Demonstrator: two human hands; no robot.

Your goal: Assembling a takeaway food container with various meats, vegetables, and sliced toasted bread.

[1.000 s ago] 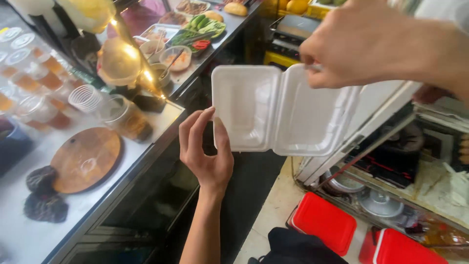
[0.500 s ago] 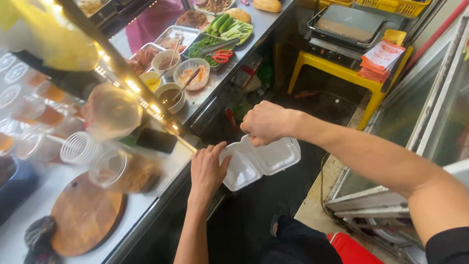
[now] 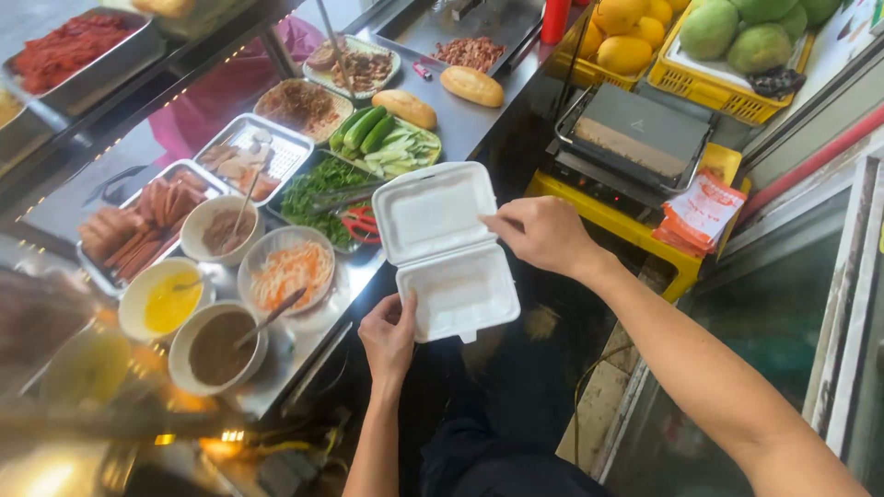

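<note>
Below you ran the long steel counter (image 3: 479,115), crowded with food, and to its right a closed grill press (image 3: 635,138) sat on a yellow stand, with a yellow crate (image 3: 709,87) of green and yellow fruit behind it. Trays on the counter held sausages (image 3: 152,216), cucumbers (image 3: 368,129) and herbs (image 3: 322,189), and two bread rolls (image 3: 471,85) lay further back. Nearer to you stood bowls of shredded carrot (image 3: 290,269), yellow sauce (image 3: 170,304) and brown paste (image 3: 221,348). You held the white foam box (image 3: 447,248) open in the air, just beside the counter's edge and above the dark floor. Your left hand (image 3: 389,339) gripped the lower half at its near left corner, fingers closed under it. Your right hand (image 3: 543,235) pinched the right edge of the raised lid, thumb and fingers together on it.
</note>
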